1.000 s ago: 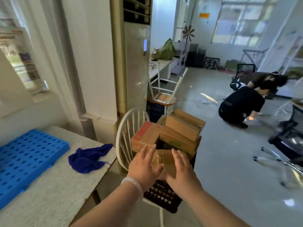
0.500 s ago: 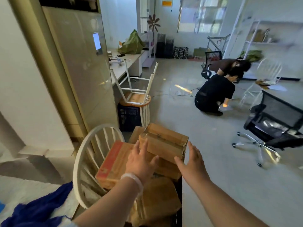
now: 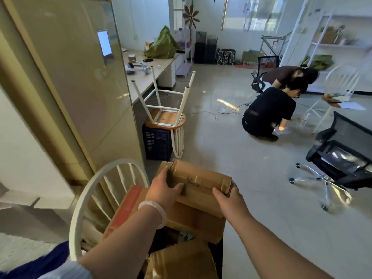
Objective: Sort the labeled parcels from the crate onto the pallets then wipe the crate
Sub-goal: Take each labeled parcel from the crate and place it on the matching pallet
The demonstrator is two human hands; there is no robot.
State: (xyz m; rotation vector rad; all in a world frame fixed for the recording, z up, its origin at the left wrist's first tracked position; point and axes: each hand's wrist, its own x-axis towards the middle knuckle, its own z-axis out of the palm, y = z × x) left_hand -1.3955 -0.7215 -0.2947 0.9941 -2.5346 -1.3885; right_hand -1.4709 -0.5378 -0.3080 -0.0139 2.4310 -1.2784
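Note:
A brown cardboard parcel (image 3: 201, 181) lies on top of the pile in the black crate (image 3: 218, 256), which sits on a white chair (image 3: 96, 190). My left hand (image 3: 164, 190) grips the parcel's left end, fingers curled over its far edge. My right hand (image 3: 229, 200) grips its right end. Beneath it lie a red-sided parcel (image 3: 125, 212), another brown parcel (image 3: 197, 222) and a crumpled brown parcel (image 3: 181, 262) at the front. A blue cloth (image 3: 40, 264) shows at the lower left.
A tall beige cabinet unit (image 3: 80, 77) stands close on the left. An upturned white chair (image 3: 167, 117) rests on a dark blue crate (image 3: 157, 143) ahead. Two people (image 3: 269, 111) crouch on the floor at the right. A black office chair (image 3: 342, 156) lies tipped nearby.
My hands moved from the lower front parcel up to the top parcel and now grip both its ends. The view swung right, away from the table and blue pallet.

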